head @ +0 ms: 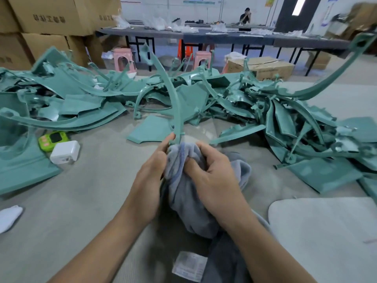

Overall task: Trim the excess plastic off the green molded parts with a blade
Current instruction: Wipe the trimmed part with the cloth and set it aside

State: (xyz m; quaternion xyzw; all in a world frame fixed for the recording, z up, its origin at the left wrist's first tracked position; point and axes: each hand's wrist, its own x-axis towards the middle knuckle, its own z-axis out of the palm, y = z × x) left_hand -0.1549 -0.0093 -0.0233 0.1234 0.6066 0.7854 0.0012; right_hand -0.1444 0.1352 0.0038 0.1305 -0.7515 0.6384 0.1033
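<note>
A long curved green molded part (171,86) stands upright in front of me, its lower end wrapped in a grey-blue cloth (189,193). My left hand (152,176) pinches the part's lower end at the top of the cloth. My right hand (212,170) grips the bunched cloth just beside it. No blade shows in either hand. A large heap of green molded parts (244,103) stretches across the grey work surface behind my hands.
A green timer (54,138) and a white charger block (65,152) lie to the left. A flat green panel (149,129) lies just beyond my hands. A pale mat (326,231) sits at lower right. Cardboard boxes (51,15) stack at back left.
</note>
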